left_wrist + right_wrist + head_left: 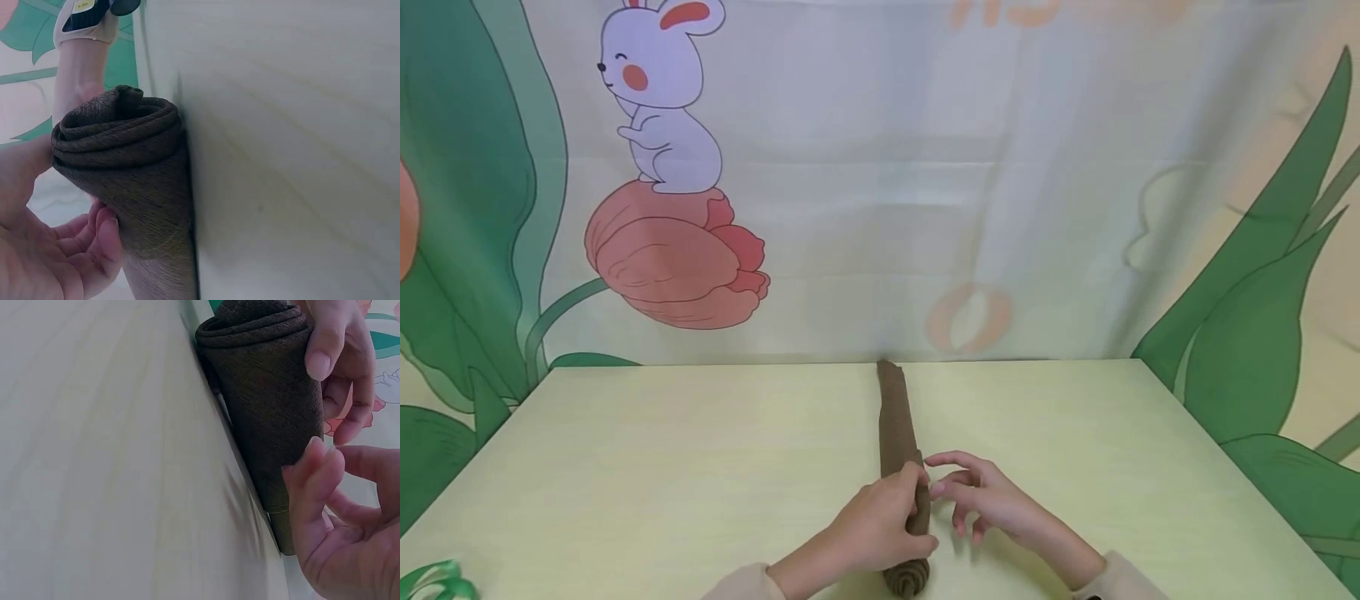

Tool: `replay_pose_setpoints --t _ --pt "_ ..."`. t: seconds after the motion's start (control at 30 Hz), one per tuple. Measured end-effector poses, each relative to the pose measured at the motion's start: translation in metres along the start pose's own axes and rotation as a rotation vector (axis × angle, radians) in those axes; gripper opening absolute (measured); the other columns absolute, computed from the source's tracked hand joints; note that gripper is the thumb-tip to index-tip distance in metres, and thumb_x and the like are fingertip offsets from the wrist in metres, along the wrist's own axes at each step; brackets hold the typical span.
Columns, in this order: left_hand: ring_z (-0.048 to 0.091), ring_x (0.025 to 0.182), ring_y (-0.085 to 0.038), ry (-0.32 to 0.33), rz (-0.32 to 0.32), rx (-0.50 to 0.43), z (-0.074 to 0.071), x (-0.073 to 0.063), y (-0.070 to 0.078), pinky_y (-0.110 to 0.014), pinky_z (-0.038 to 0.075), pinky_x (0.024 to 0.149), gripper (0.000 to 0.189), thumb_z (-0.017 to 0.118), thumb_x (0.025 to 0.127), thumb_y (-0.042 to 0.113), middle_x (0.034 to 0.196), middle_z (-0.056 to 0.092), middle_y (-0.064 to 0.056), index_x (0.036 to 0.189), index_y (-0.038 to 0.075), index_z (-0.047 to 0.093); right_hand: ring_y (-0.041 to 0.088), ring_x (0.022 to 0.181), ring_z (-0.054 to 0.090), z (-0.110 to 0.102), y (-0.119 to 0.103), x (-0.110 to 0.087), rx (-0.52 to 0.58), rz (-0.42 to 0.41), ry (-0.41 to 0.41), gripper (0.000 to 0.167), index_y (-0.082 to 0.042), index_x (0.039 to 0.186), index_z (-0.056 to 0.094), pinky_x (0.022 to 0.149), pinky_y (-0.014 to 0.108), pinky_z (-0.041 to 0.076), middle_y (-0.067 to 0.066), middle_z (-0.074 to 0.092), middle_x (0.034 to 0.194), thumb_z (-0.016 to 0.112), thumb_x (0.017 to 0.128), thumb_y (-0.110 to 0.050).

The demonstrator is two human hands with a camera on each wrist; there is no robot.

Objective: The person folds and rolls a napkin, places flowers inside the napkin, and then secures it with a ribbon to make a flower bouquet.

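Observation:
A dark brown rolled-up cloth with a leathery texture lies lengthwise on the table, its coiled end toward me. My left hand grips the roll from its left side near that end, thumb and fingers bent over it. Just to the right, my right hand has loosely bent fingers, with its fingertips close beside the roll. The right wrist view shows the thumb and fingertips of this right hand overlapping the roll's edge. Layered folds show at the end of the roll in the left wrist view.
The pale yellow table extends to both sides of the roll. A shiny green ribbon lies at the front left corner. Behind the table hangs a printed curtain with a rabbit, a flower and leaves.

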State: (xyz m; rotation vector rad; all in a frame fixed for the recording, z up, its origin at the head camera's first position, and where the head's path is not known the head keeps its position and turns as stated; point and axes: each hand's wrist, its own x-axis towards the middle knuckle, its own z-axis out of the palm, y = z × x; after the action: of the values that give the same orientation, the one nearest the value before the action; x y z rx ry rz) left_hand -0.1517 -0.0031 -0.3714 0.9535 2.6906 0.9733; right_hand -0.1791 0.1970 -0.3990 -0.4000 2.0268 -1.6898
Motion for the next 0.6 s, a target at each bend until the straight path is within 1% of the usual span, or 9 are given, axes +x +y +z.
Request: replay_pose_setpoints --t 0.13,0.2,0.3,0.37,0.47,0.6 --pt "0.049 0.066 0.000 -0.045 0.033 -0.085 -0.001 -0.001 -0.006 -0.016 0.043 0.062 0.042 0.071 0.079 0.022 0.081 0.055 0.006 0.110 0.007 0.047 0.010 0.053 0.054 -0.001 0.002 -0.001 -0.034 0.015 0.016 0.053 -0.007 0.133 0.037 0.041 0.020 0.042 0.010 0.057 0.103 0.060 0.088 -0.025" --pt "0.052 0.073 -0.001 -0.069 0.032 -0.149 -0.001 -0.001 -0.008 -0.017 0.044 0.067 0.036 0.068 0.081 0.019 0.085 0.057 0.006 0.109 0.008 0.049 0.011 0.052 0.054 0.000 0.003 -0.002 -0.065 0.014 0.032 0.055 -0.009 0.132 0.036 0.041 0.021 0.041 0.012 0.055 0.104 0.063 0.086 -0.024" --pt "0.053 0.080 -0.002 -0.091 0.018 -0.195 -0.002 -0.003 -0.012 -0.018 0.045 0.073 0.030 0.068 0.081 0.014 0.087 0.059 0.006 0.106 0.008 0.053 0.012 0.051 0.054 -0.001 0.004 -0.003 -0.114 0.003 0.043 0.058 -0.012 0.133 0.036 0.040 0.022 0.040 0.014 0.054 0.105 0.066 0.084 -0.022" --pt "0.053 0.078 -0.003 -0.079 -0.003 -0.195 -0.003 -0.004 -0.014 -0.019 0.044 0.072 0.029 0.069 0.079 0.014 0.086 0.058 0.007 0.104 0.008 0.055 0.013 0.051 0.054 -0.002 0.006 -0.003 -0.141 -0.007 0.040 0.059 -0.013 0.133 0.037 0.040 0.022 0.040 0.015 0.054 0.104 0.067 0.083 -0.020" --pt "0.049 0.071 -0.003 -0.060 -0.031 -0.180 -0.003 -0.007 -0.017 -0.018 0.043 0.066 0.028 0.072 0.077 0.015 0.080 0.054 0.007 0.100 0.009 0.057 0.013 0.050 0.053 -0.003 0.007 -0.004 -0.180 -0.017 0.038 0.059 -0.015 0.132 0.040 0.039 0.023 0.040 0.013 0.054 0.102 0.069 0.081 -0.018" --pt "0.046 0.058 -0.002 -0.071 -0.058 -0.181 -0.003 -0.010 -0.019 -0.018 0.040 0.055 0.028 0.073 0.076 0.015 0.069 0.051 0.007 0.098 0.009 0.058 0.012 0.048 0.049 -0.005 0.008 -0.006 -0.223 -0.024 0.022 0.054 -0.015 0.129 0.046 0.038 0.023 0.040 0.012 0.052 0.097 0.069 0.080 -0.015"
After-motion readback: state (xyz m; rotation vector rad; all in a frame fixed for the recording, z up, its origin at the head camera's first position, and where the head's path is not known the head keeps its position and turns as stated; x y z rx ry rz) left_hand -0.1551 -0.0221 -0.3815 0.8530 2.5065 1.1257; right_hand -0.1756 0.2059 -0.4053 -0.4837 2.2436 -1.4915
